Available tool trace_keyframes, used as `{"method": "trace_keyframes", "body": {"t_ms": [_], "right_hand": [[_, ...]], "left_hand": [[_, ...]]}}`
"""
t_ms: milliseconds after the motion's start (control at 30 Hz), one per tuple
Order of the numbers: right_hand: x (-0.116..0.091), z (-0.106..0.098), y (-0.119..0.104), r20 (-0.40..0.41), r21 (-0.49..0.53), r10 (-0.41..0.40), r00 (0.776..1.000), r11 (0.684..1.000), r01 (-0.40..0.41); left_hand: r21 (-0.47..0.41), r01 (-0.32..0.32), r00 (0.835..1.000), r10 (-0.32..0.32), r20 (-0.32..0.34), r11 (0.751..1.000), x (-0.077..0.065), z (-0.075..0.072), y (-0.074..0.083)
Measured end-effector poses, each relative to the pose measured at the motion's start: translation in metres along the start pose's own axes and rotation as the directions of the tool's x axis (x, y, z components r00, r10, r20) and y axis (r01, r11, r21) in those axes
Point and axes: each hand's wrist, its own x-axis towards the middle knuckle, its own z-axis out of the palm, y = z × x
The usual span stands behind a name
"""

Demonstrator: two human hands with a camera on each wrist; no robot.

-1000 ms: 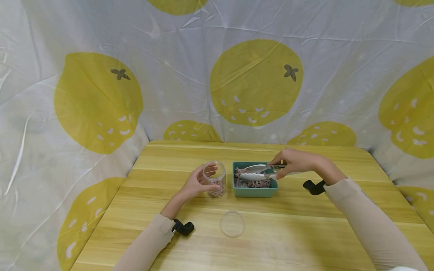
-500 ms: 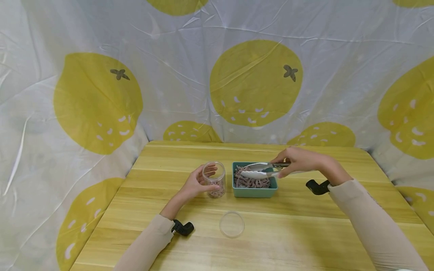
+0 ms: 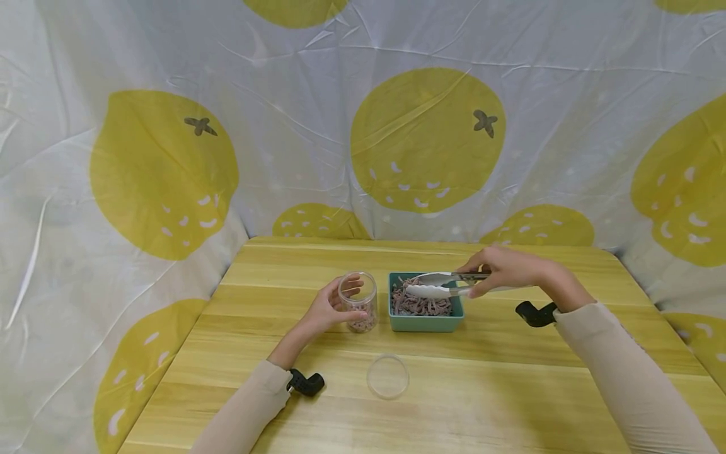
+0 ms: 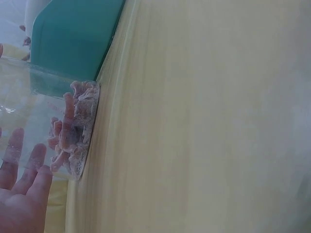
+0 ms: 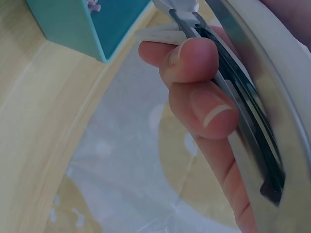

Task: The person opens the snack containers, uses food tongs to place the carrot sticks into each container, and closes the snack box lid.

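Note:
In the head view my left hand (image 3: 326, 306) is curled round a clear jar (image 3: 358, 306) that stands upright without a lid on the table. Pinkish-brown strips (image 4: 73, 128) lie in the jar's bottom, as the left wrist view shows. My right hand (image 3: 505, 271) grips a pair of tongs (image 5: 243, 92) with metal arms and white tips. Those tips are spread apart over a teal rectangular box (image 3: 426, 323), just right of the jar. More pinkish-brown strips (image 3: 422, 306) fill the box. Whether the tips touch them is hard to tell.
A clear round lid (image 3: 388, 376) lies flat on the wooden table (image 3: 454, 410), in front of the jar and box. Behind the table and at its sides hangs a white curtain (image 3: 295, 126) with a yellow lemon print.
My right hand and the tongs have shifted slightly right over the box, uncovering more of the strips. My left hand and the jar have stayed put.

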Motion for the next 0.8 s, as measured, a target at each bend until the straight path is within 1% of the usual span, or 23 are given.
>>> {"method": "trace_keyframes", "body": {"t_ms": [233,433,600,700,800], "right_hand": [[-0.005,-0.006,-0.003,-0.019,-0.014,-0.003,1.0,1.0,0.003],[-0.007,-0.012,-0.009,-0.025,0.007,-0.036,0.999,0.999,0.036],[-0.007,-0.02,-0.014,-0.035,-0.009,-0.073,0.997,0.997,0.073],[-0.005,-0.024,-0.019,-0.033,-0.009,-0.07,0.997,0.997,0.07],[-0.003,-0.027,-0.024,-0.024,0.008,-0.047,0.999,0.999,0.048]], "left_hand": [[-0.005,0.003,1.0,-0.003,0.008,1.0,0.0,0.0,0.0],[-0.01,-0.002,1.0,0.002,0.01,1.0,-0.001,0.0,-0.002],[-0.012,-0.005,1.0,0.005,0.011,1.0,0.0,-0.001,-0.002],[-0.014,-0.004,1.0,0.004,0.007,1.0,0.001,-0.001,-0.002],[-0.013,0.002,1.0,-0.002,-0.001,1.0,0.001,0.0,-0.001]]}}
